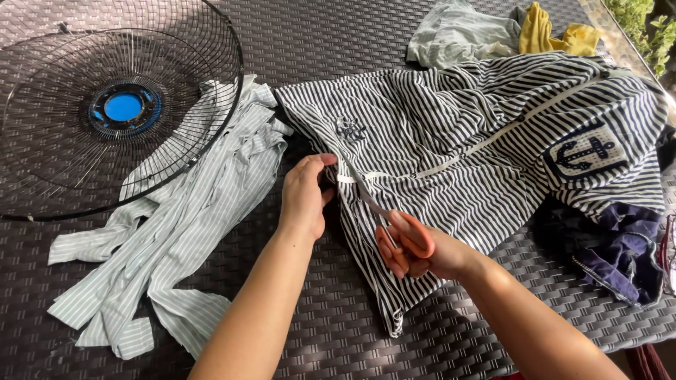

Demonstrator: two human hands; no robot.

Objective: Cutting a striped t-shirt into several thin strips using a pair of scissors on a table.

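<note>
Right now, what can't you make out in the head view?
- Scissors: blade tips hidden in the striped shirt; handles wrapped by right hand.
- Left hand: fingertips tucked behind the shirt's edge.
- Fan guard: cut off by the frame's top and left edges.

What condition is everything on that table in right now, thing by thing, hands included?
Striped shirt: spread flat, rumpled, partly cut.
Scissors: blades in the shirt's fabric.
Right hand: closed on the scissors' orange handles.
Left hand: pinching the shirt beside the blades.
Pale striped strips: cut up, lying loosely piled.
Fan guard: detached, flat, overlapping the strips.
Yellow cloth: crumpled.
Navy garment: bunched at the table edge.
</note>
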